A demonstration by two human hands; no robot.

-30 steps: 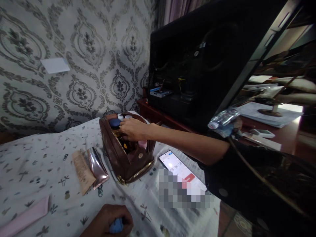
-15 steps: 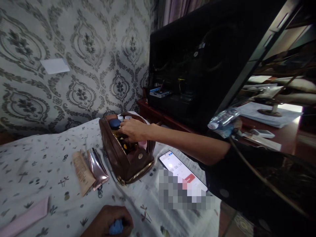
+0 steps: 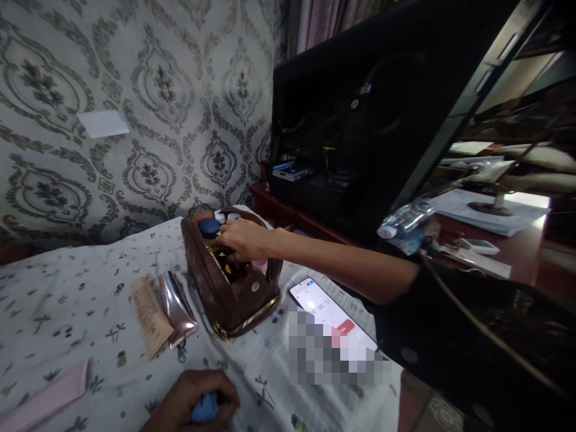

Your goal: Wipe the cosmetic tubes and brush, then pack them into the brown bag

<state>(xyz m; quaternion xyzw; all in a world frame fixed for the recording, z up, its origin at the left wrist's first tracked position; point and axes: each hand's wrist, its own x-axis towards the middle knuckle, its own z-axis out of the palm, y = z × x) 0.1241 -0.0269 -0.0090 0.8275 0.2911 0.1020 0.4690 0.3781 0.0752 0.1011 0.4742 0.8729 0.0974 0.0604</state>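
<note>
An unzipped brown toiletry bag (image 3: 207,279) with a gold zip stands on the bed. My right hand (image 3: 245,239) reaches into its open top, fingers bent and their tips hidden among the contents. Beside those fingers show a dark blue rounded item (image 3: 209,226) and white items at the back. In the foreground my left hand (image 3: 198,396) is closed around a small blue object (image 3: 205,408), whose kind I cannot make out. Left of the bag lie a beige tube (image 3: 150,318) and a shiny pink tube (image 3: 178,309). A pale pink tube (image 3: 49,399) lies farther left.
A phone (image 3: 335,315) with a running timer lies right of the bag, partly pixelated. A big dark television (image 3: 355,132) stands behind on a reddish-brown cabinet. A clear plastic bottle (image 3: 405,219) and papers (image 3: 495,213) are at the right. Patterned wallpaper (image 3: 153,120) rises behind the bed.
My left hand has shifted slightly left and up, still around the blue object. The right hand stays in the bag with hardly any movement. The phone timer has advanced.
</note>
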